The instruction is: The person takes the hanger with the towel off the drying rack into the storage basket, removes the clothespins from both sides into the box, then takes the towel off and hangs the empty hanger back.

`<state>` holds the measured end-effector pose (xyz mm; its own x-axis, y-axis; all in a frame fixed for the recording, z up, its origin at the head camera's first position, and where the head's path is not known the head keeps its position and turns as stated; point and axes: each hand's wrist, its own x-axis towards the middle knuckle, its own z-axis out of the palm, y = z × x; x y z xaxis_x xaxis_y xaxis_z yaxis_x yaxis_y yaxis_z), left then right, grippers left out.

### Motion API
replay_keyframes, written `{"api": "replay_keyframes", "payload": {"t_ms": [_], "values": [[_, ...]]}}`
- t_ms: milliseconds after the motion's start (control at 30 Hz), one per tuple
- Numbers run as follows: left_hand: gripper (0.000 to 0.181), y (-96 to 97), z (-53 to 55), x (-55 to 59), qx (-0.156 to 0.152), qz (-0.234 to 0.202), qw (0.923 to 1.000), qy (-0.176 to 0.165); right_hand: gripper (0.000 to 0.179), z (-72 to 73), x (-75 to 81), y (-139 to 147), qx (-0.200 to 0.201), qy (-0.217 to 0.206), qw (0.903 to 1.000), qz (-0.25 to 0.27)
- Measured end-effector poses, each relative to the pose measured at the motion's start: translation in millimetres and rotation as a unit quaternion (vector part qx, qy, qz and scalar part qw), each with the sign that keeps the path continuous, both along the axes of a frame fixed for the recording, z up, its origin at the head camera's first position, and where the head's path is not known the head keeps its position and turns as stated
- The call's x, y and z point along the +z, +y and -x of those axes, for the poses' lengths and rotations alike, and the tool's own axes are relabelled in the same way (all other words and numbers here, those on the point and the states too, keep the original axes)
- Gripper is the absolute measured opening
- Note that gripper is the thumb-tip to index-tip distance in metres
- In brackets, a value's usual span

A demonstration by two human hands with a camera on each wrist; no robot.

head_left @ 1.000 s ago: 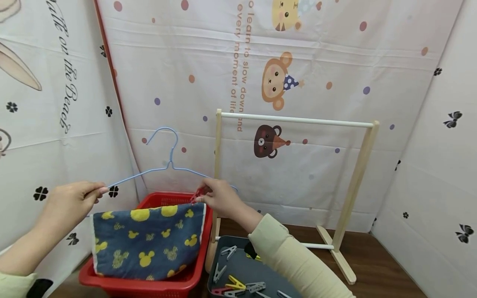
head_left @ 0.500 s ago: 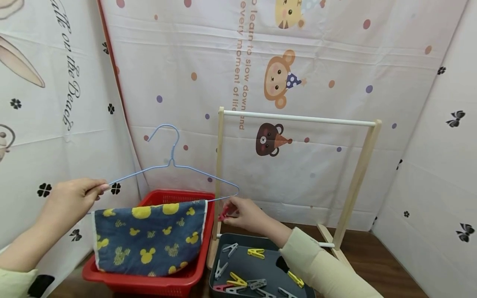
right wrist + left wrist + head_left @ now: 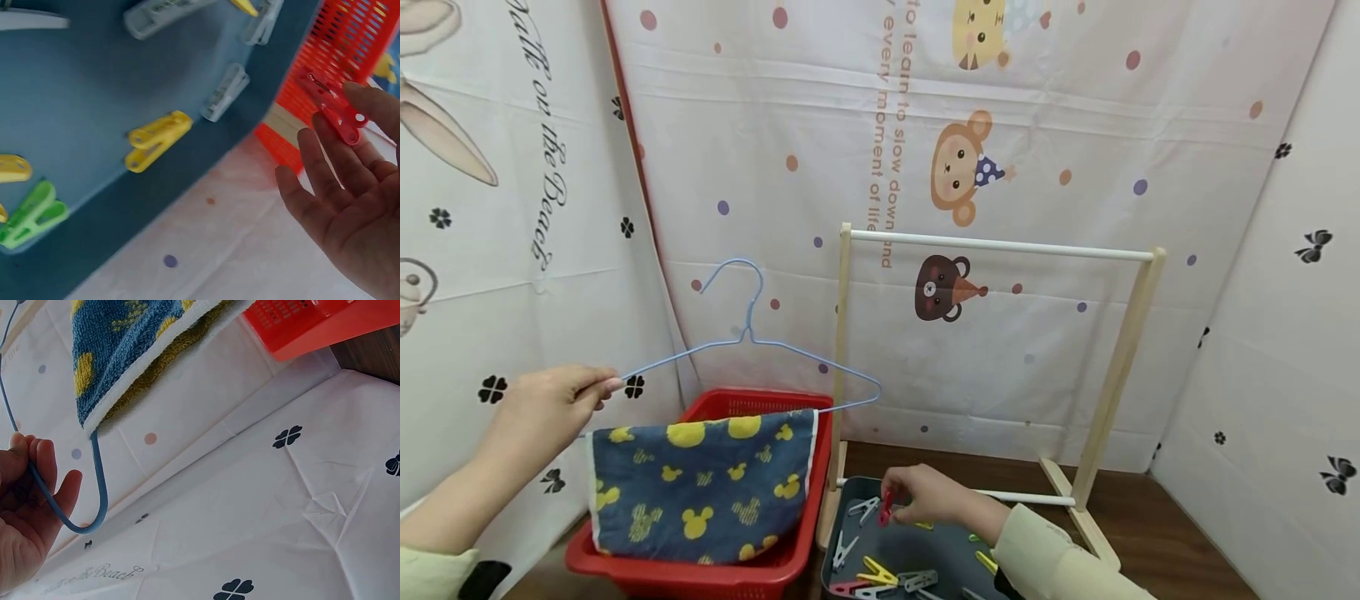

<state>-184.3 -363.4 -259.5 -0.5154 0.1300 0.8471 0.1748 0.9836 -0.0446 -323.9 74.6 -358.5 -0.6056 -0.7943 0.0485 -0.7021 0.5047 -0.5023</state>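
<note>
Left hand [image 3: 550, 408], at lower left of the head view, pinches the blue hanger [image 3: 805, 351] by its arm, seemingly steadying the patterned towel [image 3: 700, 496] draped over its lower bar; the red basket [image 3: 696, 573] sits behind it. Bottom centre, the right hand [image 3: 928, 493] holds a red clip [image 3: 885, 507] above the grey tray [image 3: 943, 550], whose right side the sleeve [image 3: 1067, 554] hides. Right of centre stands the wooden rack [image 3: 1000, 243]. Left wrist view: the hanger's bend passes the curled fingers, far left. Right wrist view: thumb and fingertips pinch the clip, upper right, other fingers loosely spread
</note>
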Motion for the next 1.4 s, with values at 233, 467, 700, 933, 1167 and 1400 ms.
{"api": "replay_keyframes", "payload": {"t_ms": [233, 467, 700, 933, 1167, 1400], "values": [[0.032, -1.2, -1.6, -0.3, -0.01, -0.002, 0.9998, 0.017, 0.023, 5.7, -14.2, 0.8, 0.021, 0.024, 0.9992, -0.024], [0.011, 0.2, -4.5, -1.1, -0.007, -0.018, 0.9998, 0.0, 0.029, 8.0, -26.3, 0.3, 0.004, 0.002, 0.9997, -0.023], [0.009, 1.3, -4.5, 0.5, 0.0, -0.017, 0.9998, 0.005, 0.027, 7.4, -31.4, -2.4, -0.016, -0.01, 0.9995, -0.027], [0.01, 0.0, -5.6, 1.6, 0.002, -0.02, 0.9998, 0.001, 0.024, 10.2, -38.9, -3.9, -0.013, 0.003, 0.9989, -0.044], [0.016, -0.3, -4.7, -1.6, -0.009, -0.016, 0.9998, 0.01, 0.022, 36.2, -73.5, 7.8, 0.022, 0.04, 0.9969, -0.064], [0.021, -0.1, -0.9, -2.3, -0.015, -0.012, 0.9996, 0.021, 0.016, 14.8, -48.0, 8.6, -0.009, 0.048, 0.9922, -0.115]]}}
